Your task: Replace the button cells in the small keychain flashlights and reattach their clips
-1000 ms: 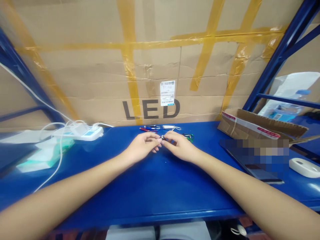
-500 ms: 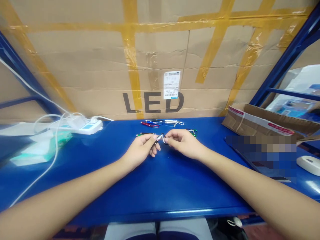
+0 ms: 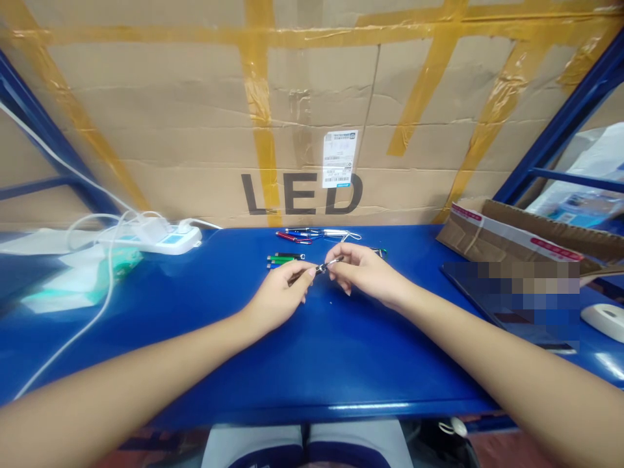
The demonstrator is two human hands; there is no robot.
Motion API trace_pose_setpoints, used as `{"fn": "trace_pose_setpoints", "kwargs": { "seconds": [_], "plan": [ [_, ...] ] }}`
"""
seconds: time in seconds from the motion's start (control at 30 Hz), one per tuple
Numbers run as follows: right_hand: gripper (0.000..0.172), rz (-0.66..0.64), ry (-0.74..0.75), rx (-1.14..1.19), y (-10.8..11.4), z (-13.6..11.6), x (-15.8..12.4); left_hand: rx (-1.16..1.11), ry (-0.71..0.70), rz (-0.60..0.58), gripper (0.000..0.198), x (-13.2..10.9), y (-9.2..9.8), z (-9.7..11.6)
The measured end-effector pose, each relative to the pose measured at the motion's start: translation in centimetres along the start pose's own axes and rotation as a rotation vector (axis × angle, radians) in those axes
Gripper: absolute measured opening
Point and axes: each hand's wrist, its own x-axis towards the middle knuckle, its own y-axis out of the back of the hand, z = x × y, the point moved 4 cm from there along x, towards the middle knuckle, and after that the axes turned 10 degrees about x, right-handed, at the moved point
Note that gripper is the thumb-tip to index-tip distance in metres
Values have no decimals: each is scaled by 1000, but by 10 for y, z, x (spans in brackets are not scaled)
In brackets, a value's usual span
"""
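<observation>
My left hand pinches a slim black stick with a silver end, just above the blue table. Close against that end, my right hand has thumb and forefinger closed on a small clip-like piece, mostly covered by the fingers. Behind the left hand lie a black stick, a green stick and a blue one, side by side. Farther back are a red stick and a silver one with a loop. Something green shows behind the right hand.
A big taped carton stands along the back. On the left are a white power strip, its cable and a green-white packet. An open cardboard box, a dark flat panel and a white mouse-like object occupy the right.
The black stick has turned from slanting to nearly level. My right hand has shifted slightly right, and more of the sticks behind the left hand shows. The whole view has moved a little.
</observation>
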Motion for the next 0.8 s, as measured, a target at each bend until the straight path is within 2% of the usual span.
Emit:
{"fn": "trace_pose_setpoints", "kwargs": {
  "seconds": [0.17,0.3,0.4,0.57,0.7,0.8],
  "plan": [
    [11,-33,-127,109,-4,7,-1,-13,34,7,29,4,2,-10],
    [16,-34,-109,138,-5,7,-1,50,17,-15,28,5,3,-11],
    [24,-72,-30,61,-5,3,0,94,8,-7,35,4,4,-6],
    [32,-124,55,-46,-6,1,-1,97,-6,69,31,3,7,2],
    [34,-154,35,-163,-7,-2,-3,137,-48,76,30,3,9,4],
    [35,-233,-6,-252,-9,-5,-7,191,-108,70,30,2,9,7]
  ]
}}
